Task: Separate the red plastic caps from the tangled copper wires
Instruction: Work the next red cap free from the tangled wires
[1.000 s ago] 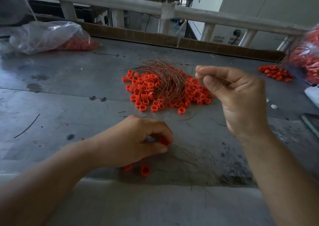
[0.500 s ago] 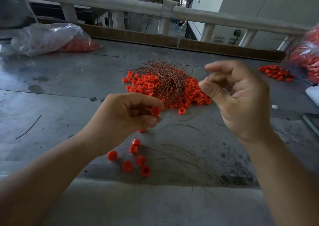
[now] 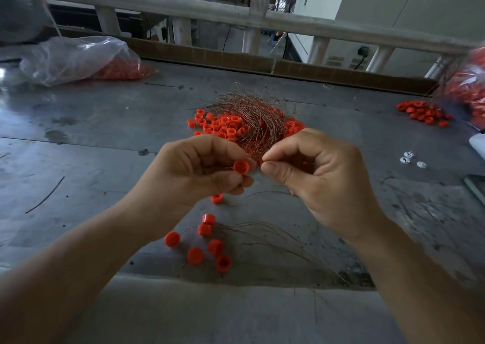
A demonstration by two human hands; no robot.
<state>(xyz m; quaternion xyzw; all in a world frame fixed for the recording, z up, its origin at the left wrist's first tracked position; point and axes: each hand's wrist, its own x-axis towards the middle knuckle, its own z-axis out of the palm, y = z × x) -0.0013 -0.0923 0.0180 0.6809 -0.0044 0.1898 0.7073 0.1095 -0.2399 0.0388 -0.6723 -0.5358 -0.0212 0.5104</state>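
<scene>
My left hand pinches one red cap between thumb and fingers, raised above the table. Right beside it, my right hand pinches a thin copper wire at the cap's mouth with thumb and forefinger. Behind both hands lies a tangle of copper wires on a pile of red caps. Several loose red caps lie near the table's front edge, beside loose wire strands.
The work goes on over a grey metal table. A clear plastic bag with red caps lies at the back left. More red caps and another bag are at the right. A railing runs behind.
My left hand rose from the table with a red cap, uncovering the loose caps below. My right hand came down and left until its fingertips met the cap.
</scene>
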